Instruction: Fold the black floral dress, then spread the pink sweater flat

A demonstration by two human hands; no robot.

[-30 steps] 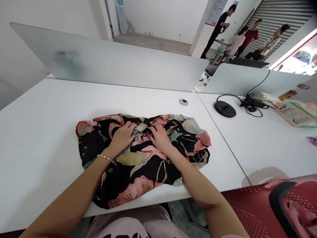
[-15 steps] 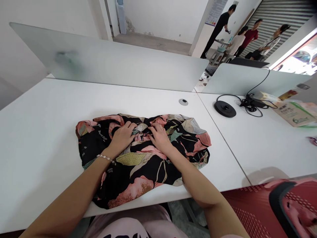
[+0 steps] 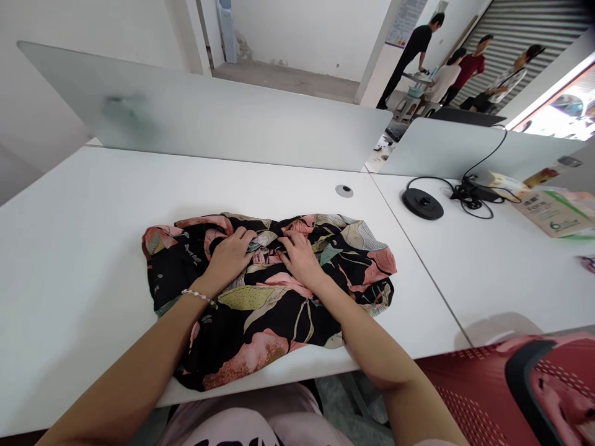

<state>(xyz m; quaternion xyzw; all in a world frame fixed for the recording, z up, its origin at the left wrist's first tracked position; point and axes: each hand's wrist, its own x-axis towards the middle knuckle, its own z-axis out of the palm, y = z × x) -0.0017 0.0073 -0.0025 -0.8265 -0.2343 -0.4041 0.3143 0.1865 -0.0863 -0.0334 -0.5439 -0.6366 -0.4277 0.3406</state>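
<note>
A black garment with pink and green leaf print (image 3: 264, 310) lies bunched on the white desk (image 3: 83, 260), its lower edge hanging over the desk's front. My left hand (image 3: 230, 257), with a bead bracelet at the wrist, rests on the upper middle of the cloth with fingers curled into a fold. My right hand (image 3: 302, 257) sits just beside it, fingers bent and pinching the same gathered fabric. Both hands nearly touch at the middle.
A frosted divider panel (image 3: 209, 118) stands along the desk's back. A round cable grommet (image 3: 344, 191) lies behind the garment. On the neighbouring desk sit a black round base with cables (image 3: 422, 203) and packets (image 3: 553, 210). A red chair (image 3: 534, 384) is at lower right. Several people (image 3: 446, 74) stand far behind.
My hands and the garment stay as they were. Only a person in black in the background has shifted posture.
</note>
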